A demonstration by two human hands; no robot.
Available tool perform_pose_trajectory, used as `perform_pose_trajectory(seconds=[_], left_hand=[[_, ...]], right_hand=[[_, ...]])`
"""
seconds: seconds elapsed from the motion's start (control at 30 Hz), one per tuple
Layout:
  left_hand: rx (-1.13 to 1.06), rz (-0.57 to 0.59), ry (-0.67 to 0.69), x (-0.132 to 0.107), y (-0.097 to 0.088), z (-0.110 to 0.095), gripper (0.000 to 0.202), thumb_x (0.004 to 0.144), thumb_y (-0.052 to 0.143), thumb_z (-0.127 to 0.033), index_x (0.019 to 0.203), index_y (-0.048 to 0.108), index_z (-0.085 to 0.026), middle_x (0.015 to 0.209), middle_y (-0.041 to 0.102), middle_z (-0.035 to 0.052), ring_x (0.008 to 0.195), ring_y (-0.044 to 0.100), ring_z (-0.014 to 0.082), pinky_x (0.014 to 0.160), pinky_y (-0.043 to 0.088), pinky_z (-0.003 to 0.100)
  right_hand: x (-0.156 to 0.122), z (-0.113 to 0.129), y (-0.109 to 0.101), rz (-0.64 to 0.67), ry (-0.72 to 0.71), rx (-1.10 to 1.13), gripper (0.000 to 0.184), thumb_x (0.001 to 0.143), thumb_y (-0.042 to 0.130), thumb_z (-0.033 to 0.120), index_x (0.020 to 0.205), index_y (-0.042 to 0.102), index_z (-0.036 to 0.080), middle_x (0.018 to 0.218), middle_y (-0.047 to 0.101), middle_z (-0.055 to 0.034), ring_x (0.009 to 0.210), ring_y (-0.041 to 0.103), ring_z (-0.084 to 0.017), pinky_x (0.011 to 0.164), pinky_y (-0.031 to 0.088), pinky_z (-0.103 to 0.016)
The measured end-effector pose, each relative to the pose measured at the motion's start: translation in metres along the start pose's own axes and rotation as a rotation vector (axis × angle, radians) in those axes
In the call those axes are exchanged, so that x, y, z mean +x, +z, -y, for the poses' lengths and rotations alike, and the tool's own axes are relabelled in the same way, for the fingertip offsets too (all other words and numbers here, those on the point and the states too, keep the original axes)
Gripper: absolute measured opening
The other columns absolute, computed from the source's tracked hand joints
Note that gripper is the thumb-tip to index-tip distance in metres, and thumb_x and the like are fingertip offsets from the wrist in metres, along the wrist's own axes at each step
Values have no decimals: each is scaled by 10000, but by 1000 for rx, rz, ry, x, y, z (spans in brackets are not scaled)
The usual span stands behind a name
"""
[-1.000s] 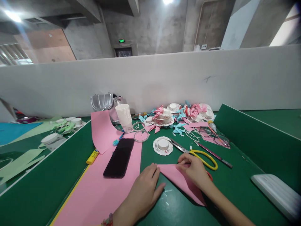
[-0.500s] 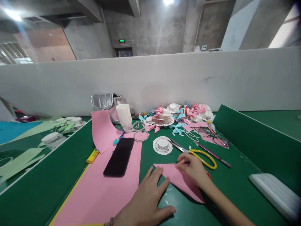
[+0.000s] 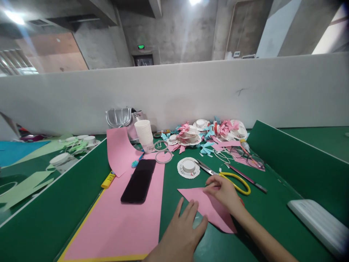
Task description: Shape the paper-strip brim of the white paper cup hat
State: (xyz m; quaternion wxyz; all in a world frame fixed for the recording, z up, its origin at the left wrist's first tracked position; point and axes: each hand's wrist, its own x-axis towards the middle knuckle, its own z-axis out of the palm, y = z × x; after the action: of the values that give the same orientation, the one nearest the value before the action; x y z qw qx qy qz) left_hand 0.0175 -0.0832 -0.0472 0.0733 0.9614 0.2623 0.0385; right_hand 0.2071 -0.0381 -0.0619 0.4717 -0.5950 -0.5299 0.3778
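A folded pink paper triangle (image 3: 208, 208) lies on the green table in front of me. My right hand (image 3: 225, 191) rests on its upper right part, fingers curled and pressing down near the top edge. My left hand (image 3: 183, 233) lies flat with fingers spread, fingertips touching the triangle's lower left edge. Yellow-handled scissors (image 3: 228, 177) lie just beyond my right hand. A white paper-cup disc (image 3: 188, 167) sits behind the triangle.
A large pink sheet (image 3: 122, 222) with a black phone (image 3: 139, 181) on it lies to the left. A stack of paper cups (image 3: 144, 135), a silver bag (image 3: 120, 117), finished paper crafts (image 3: 207, 134), a glue stick (image 3: 108, 179) and a white object (image 3: 317, 222) at right.
My left hand has slid down and back along the triangle's lower edge, fingers spreading. The triangle's left tip is now uncovered. My right hand stays in place on the paper.
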Motion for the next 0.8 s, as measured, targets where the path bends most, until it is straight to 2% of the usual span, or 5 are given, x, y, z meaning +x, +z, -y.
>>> perform_pose_trajectory(seconds=[0.13, 0.27, 0.47, 0.6, 0.8], left_hand=[[-133, -291, -100, 0, -11, 0, 529, 684, 502, -504, 1108, 500, -188, 1230, 449, 178, 1137, 381, 334, 926, 246, 553], [-547, -675, -591, 13, -38, 4, 258, 800, 388, -307, 674, 561, -163, 763, 599, 89, 727, 555, 189, 664, 446, 332], [-1408, -695, -717, 46, -55, 4, 218, 667, 597, -337, 685, 589, -120, 640, 604, 34, 603, 551, 152, 581, 439, 267], [-1557, -797, -702, 53, -55, -4, 215, 634, 641, -312, 639, 601, -100, 595, 596, 33, 560, 526, 135, 575, 428, 263], [-1710, -756, -613, 48, -77, -8, 144, 586, 687, -228, 603, 623, -100, 558, 577, 20, 583, 534, 136, 586, 442, 253]], right_hand=[[-2, 22, -9, -67, 15, 116, 192, 522, 679, 208, 648, 537, 182, 538, 625, 2, 562, 605, -182, 552, 457, -272], [-12, 51, -17, -99, 45, 249, 230, 534, 695, 237, 677, 520, 192, 576, 638, 2, 599, 625, -177, 554, 469, -251], [-25, 70, -17, -149, -8, 277, 246, 521, 719, 278, 646, 524, 192, 592, 613, 11, 631, 616, -161, 562, 482, -226], [-28, 75, -19, -182, -4, 303, 260, 508, 724, 295, 642, 529, 187, 598, 610, 5, 609, 610, -157, 559, 486, -229], [-31, 85, -29, -152, 55, 295, 269, 517, 722, 312, 675, 537, 195, 587, 627, -4, 599, 623, -175, 555, 494, -247]])
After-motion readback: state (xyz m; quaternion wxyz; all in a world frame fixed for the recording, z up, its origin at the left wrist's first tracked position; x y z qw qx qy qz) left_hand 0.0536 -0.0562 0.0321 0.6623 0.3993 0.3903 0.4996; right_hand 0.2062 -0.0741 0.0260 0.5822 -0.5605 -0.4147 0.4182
